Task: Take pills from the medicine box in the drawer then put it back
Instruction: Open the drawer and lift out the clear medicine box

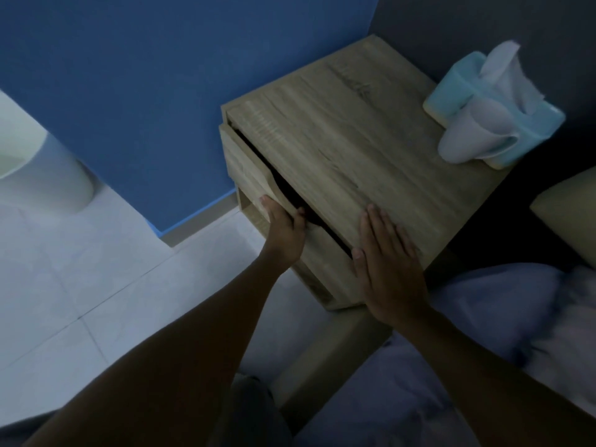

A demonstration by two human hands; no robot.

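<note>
A wooden bedside cabinet [348, 130] stands against the blue wall. Its top drawer [245, 166] is out by a narrow dark gap. My left hand [283, 230] grips the drawer front at its curved cut-out, fingers hooked inside the gap. My right hand [387, 262] lies flat, fingers together, on the near corner of the cabinet top. The inside of the drawer is dark, and no medicine box shows.
A light blue tissue box [532, 124] with a tissue sticking up sits at the cabinet's back right, a white cup [474, 137] lying against it. A bed with bluish sheets [483, 317] is at the right. White tiled floor [96, 301] is at the left.
</note>
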